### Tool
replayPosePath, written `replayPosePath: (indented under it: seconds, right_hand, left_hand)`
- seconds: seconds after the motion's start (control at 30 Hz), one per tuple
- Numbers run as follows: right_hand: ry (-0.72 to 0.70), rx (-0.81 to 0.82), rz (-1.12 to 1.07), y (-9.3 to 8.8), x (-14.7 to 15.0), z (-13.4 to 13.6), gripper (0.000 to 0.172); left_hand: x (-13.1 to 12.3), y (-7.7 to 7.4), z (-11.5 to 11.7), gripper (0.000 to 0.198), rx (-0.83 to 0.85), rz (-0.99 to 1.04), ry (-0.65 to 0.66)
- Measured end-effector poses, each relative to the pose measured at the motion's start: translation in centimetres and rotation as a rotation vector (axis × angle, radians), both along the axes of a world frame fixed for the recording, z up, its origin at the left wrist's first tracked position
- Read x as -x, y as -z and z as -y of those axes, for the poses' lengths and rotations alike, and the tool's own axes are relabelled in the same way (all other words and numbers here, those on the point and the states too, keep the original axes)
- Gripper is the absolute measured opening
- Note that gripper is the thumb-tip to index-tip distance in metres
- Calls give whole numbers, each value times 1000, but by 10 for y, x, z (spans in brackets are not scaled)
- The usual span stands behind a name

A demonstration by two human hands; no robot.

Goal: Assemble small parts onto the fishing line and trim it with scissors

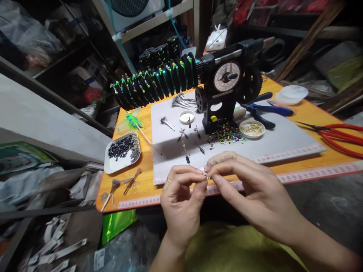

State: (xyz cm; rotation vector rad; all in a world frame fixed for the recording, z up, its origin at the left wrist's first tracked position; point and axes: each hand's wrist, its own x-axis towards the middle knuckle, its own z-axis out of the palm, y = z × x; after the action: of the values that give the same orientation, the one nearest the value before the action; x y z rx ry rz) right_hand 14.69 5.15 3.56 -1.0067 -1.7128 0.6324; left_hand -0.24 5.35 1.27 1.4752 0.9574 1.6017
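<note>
My left hand (pixel 183 202) and my right hand (pixel 252 189) meet just above the table's front edge, fingertips nearly touching. Both are closed in a pinch around a tiny gold-coloured metal piece (pixel 208 178); its exact kind is too small to make out. Beige wrapping covers one finger of the right hand. Just beyond the left fingers lies a black swivel-like part with a thin beaded stem (pixel 187 159). More small black parts (pixel 201 150) are scattered past it on the white board (pixel 167 166), near a heap of coloured bead-headed pins (pixel 227 134).
A black dial machine (pixel 227 75) with a rod of green-threaded black discs (pixel 155 81) stands behind. A white tray of black pieces (pixel 107 169) is left. To the right are a dish of gold pieces (pixel 263 133), blue-handled pliers (pixel 272 110) and red-handled pliers (pixel 340 130).
</note>
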Motion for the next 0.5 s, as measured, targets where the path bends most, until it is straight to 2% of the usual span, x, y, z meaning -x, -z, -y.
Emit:
replayPosePath:
  seconds: [0.3,0.5]
  right_hand:
    - [-36,60,-15,-1,-5,2,12]
    - [-58,99,-39,-1,-5,2,12]
  left_hand:
    - [1,4,2,8,77,37,22]
    - [2,5,2,9,68,39,50]
